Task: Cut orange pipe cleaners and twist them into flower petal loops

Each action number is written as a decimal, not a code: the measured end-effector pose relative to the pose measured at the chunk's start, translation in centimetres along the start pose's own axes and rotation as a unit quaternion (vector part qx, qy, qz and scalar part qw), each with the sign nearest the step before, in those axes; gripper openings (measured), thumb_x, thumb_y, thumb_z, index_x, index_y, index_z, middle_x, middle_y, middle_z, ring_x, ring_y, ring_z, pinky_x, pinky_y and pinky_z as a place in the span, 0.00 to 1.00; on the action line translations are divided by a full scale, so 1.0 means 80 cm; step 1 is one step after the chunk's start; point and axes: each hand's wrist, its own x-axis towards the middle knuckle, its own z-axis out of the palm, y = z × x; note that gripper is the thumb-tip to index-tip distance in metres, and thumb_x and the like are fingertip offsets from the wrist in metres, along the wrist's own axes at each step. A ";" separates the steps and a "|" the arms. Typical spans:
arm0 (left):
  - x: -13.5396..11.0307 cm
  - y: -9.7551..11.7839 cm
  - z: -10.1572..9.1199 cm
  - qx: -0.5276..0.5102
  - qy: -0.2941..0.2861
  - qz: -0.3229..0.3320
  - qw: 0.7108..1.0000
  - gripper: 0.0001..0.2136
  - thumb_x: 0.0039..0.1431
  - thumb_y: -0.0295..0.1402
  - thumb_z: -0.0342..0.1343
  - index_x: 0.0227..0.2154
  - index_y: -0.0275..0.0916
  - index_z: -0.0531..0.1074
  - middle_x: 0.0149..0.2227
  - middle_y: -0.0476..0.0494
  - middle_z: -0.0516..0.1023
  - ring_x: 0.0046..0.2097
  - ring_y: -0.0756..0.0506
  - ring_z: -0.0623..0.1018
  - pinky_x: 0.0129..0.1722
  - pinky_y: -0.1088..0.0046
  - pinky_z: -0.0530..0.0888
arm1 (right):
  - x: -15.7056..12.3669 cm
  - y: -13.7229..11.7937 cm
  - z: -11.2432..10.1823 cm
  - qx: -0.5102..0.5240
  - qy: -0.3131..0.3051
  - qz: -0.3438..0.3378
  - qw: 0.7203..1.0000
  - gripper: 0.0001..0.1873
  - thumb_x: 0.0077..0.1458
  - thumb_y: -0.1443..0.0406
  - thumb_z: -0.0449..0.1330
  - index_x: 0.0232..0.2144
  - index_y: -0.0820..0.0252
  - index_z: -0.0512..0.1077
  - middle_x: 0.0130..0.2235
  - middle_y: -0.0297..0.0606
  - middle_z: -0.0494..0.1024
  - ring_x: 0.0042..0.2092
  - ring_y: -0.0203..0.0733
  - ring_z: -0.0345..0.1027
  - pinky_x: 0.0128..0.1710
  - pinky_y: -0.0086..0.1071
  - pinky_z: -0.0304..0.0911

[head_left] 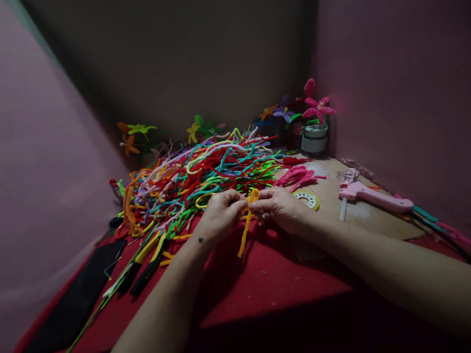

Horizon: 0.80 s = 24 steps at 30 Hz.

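My left hand point(221, 213) and my right hand point(281, 208) meet over the red cloth point(265, 284). Both pinch the same orange pipe cleaner point(247, 223). Its top is bent into a small loop between my fingertips, and its long tail hangs down toward the cloth. Just behind my hands lies a big heap of pipe cleaners point(198, 179) in many colours.
A pink glue gun point(371, 196) lies on bare wood at the right, with a roll of tape point(307, 198) nearer my right hand. Finished pipe-cleaner flowers point(318, 108) stand in the back corner by a jar point(314, 138). Dark strips point(77, 294) lie at the left.
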 end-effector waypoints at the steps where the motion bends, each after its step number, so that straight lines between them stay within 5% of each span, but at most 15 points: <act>1: -0.001 0.002 0.000 -0.003 0.010 -0.003 1.000 0.08 0.46 0.35 0.54 0.21 0.35 0.65 0.16 0.55 0.62 0.18 0.56 0.60 0.17 0.81 0.57 | 0.000 0.000 0.000 0.006 0.002 0.002 1.000 0.05 0.39 0.68 0.62 0.22 0.65 0.70 0.19 0.31 0.66 0.18 0.28 0.56 0.19 0.27 0.54; 10: -0.004 0.007 0.007 -0.091 -0.030 -0.090 0.991 0.11 0.42 0.36 0.59 0.19 0.34 0.65 0.14 0.53 0.66 0.14 0.57 0.61 0.14 0.81 0.58 | -0.001 0.000 0.000 0.047 0.056 -0.014 0.997 0.04 0.38 0.69 0.62 0.22 0.65 0.70 0.21 0.31 0.68 0.21 0.27 0.56 0.21 0.26 0.51; 18: -0.005 0.003 0.017 -0.137 -0.038 -0.074 0.987 0.07 0.43 0.31 0.56 0.17 0.35 0.65 0.13 0.53 0.66 0.14 0.56 0.62 0.13 0.81 0.59 | -0.005 -0.007 0.003 -0.055 0.093 -0.061 0.992 0.09 0.41 0.63 0.61 0.20 0.66 0.71 0.20 0.32 0.70 0.22 0.29 0.58 0.22 0.26 0.51; 24: -0.007 0.004 0.033 -0.132 0.048 -0.072 0.988 0.08 0.43 0.28 0.52 0.14 0.36 0.61 0.10 0.54 0.63 0.10 0.55 0.58 0.09 0.80 0.55 | -0.010 -0.012 0.009 -0.265 0.175 -0.206 0.926 0.07 0.44 0.66 0.59 0.19 0.63 0.73 0.21 0.33 0.72 0.25 0.32 0.61 0.26 0.27 0.55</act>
